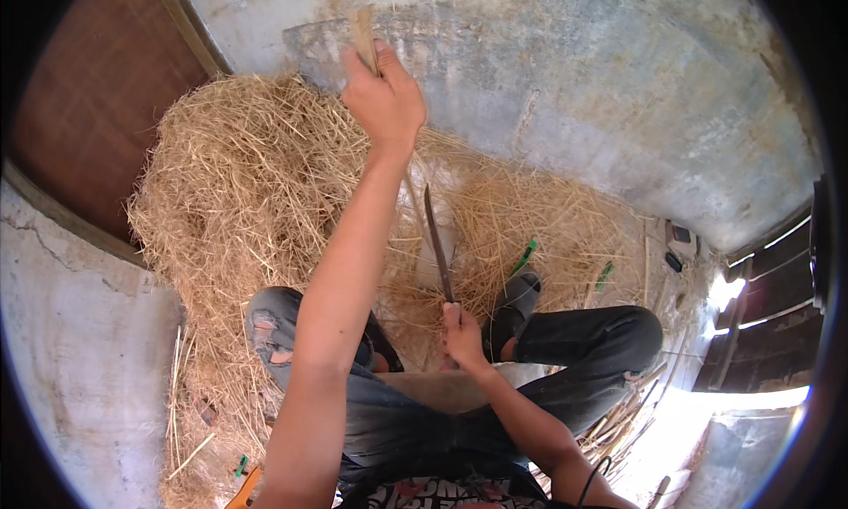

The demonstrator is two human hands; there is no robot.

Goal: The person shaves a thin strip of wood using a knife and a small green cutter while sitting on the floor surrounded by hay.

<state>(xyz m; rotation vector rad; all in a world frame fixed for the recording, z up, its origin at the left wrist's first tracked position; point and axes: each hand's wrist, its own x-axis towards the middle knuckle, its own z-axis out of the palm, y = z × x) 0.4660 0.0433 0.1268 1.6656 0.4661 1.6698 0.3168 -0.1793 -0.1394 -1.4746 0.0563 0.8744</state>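
Observation:
My left hand [385, 98] is raised toward the wall at arm's length, fingers closed round a flat tan strip of wood or bamboo [363, 34]. Its upper end sticks out past my fingers, and a thin length seems to run on below the hand. Low between my knees, my right hand [463, 334] grips a knife, whose long, narrow dark blade [437, 244] points up and away from me. Its handle is mostly hidden in my fist. Blade and left hand are well apart.
A big heap of dry straw [238, 182] lies at the left, with loose straw across the floor. Grey walls [565, 85] close in the far side. Green-handled tools [524, 257] lie near my right foot, and an orange object [245, 490] sits low left.

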